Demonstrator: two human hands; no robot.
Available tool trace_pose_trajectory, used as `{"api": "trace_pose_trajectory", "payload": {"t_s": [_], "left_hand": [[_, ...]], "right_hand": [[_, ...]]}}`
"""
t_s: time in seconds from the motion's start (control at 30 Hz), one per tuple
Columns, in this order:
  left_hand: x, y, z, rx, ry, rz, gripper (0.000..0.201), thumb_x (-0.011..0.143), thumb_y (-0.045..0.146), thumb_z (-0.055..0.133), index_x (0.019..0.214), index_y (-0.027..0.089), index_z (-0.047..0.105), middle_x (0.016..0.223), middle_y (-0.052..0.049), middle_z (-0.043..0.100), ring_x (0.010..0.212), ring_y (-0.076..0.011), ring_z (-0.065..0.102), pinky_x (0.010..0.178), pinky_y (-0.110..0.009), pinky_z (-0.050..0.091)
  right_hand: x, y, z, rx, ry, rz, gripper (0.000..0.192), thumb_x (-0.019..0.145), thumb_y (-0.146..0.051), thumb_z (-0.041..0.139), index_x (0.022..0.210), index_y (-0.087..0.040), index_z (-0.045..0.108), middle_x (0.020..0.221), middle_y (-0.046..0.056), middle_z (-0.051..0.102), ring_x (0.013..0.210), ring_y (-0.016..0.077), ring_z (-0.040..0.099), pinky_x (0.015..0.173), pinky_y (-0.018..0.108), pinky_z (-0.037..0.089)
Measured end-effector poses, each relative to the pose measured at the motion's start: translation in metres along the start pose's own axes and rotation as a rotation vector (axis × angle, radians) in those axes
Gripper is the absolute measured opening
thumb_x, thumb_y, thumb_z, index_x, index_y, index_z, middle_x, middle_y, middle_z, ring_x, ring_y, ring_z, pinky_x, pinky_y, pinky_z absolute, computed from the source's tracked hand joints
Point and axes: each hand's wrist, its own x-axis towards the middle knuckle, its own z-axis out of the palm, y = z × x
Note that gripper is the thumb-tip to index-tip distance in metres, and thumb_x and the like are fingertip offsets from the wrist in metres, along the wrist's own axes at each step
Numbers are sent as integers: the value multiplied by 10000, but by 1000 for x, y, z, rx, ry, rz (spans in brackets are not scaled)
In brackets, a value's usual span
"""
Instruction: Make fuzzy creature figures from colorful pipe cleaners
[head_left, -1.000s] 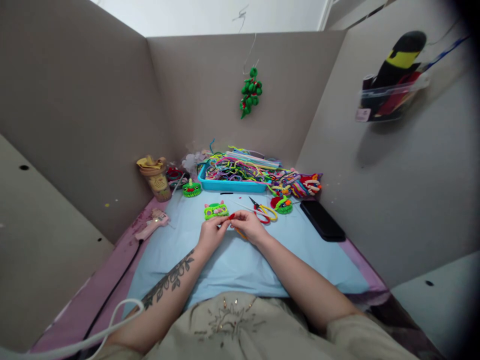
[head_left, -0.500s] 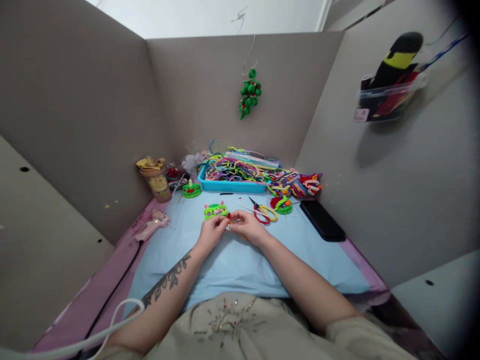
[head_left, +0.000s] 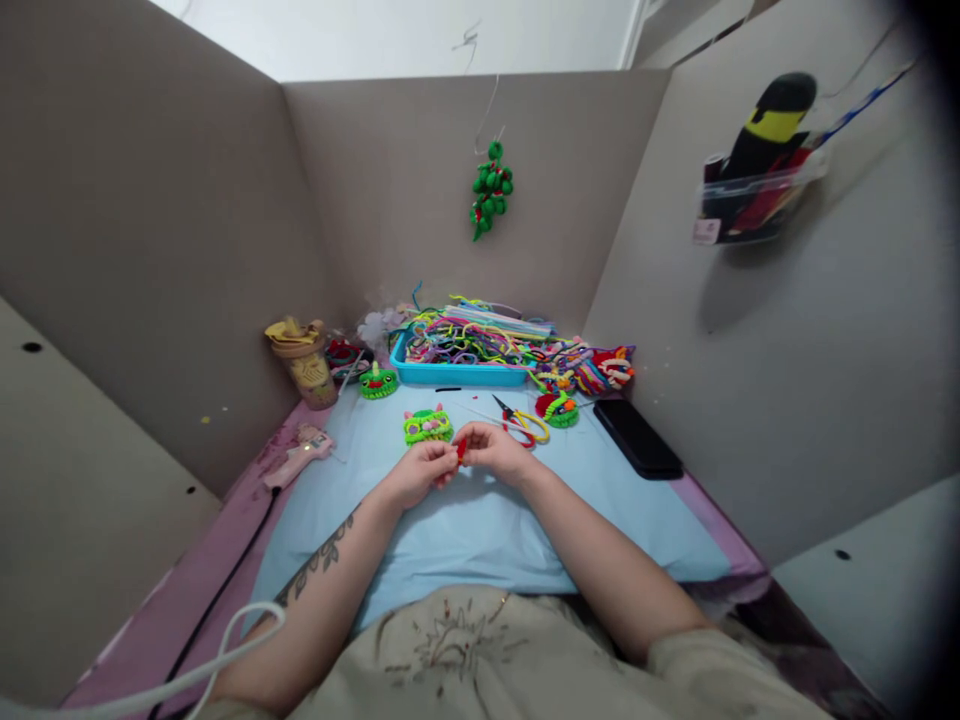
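Between my fingertips is a small red piece with a bit of orange (head_left: 461, 452), which looks like fuzzy pipe cleaner. My left hand (head_left: 421, 472) pinches it from the left, and my right hand (head_left: 495, 452) has its fingers closed on it from the other side. Just beyond my left hand lies a bright green fuzzy animal face (head_left: 427, 425) with pink ears and purple eyes. Scissors (head_left: 525, 424) with red and yellow handles rest past my right hand, their blades partly spread.
A blue tray (head_left: 465, 374) heaped with coloured pipe cleaners stands at the back. Green fuzzy pieces (head_left: 378, 382) sit near it. A black phone (head_left: 637, 438) lies right; a pink glue gun (head_left: 300, 458) and a cup (head_left: 306, 368) stand left. Grey panels enclose the table.
My left hand has turned and come slightly lower, so the red piece shows more between both hands. The whole view has shifted a little to the left.
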Motion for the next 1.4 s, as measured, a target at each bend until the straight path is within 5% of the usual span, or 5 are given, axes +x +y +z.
{"api": "trace_pose_trajectory", "payload": {"t_s": [0.33, 0.67, 0.8, 0.97, 1.4], "left_hand": [[4, -5, -2, -58, 58, 22, 362, 678, 447, 698, 673, 151, 490, 533, 51, 473, 409, -30, 363, 364, -153, 217], [-2, -3, 6, 489, 531, 394, 186, 759, 341, 623, 771, 164, 679, 581, 0, 646, 500, -113, 580, 495, -211, 450], [-2, -7, 6, 610, 537, 460, 184, 775, 327, 615, 808, 175, 713, 642, -27, 691, 562, -135, 627, 555, -230, 492], [-1, -8, 6, 481, 458, 336, 250, 786, 374, 589, 828, 161, 713, 640, -40, 701, 600, -162, 659, 493, -215, 485], [-6, 0, 9, 479, 567, 404, 194, 769, 334, 611, 759, 157, 690, 659, -27, 697, 603, -139, 635, 581, -230, 507]], "right_hand": [[-2, 2, 4, -35, 29, -45, 189, 621, -266, 753, 750, -169, 656, 707, -9, 656, 650, 116, 565, 655, 253, 415], [0, 2, 13, -131, 129, -100, 249, 683, -375, 696, 731, -168, 566, 607, -46, 519, 547, 86, 451, 542, 224, 354], [1, 3, 11, -149, 177, -92, 267, 671, -389, 698, 713, -170, 550, 596, -45, 518, 524, 87, 452, 516, 226, 349], [1, 2, 11, -156, 238, -107, 286, 646, -395, 715, 698, -171, 545, 599, -38, 535, 521, 93, 464, 512, 233, 359], [0, 6, 14, -270, 210, -212, 181, 736, -331, 650, 765, -172, 568, 670, -12, 576, 605, 114, 523, 581, 247, 411]]}}
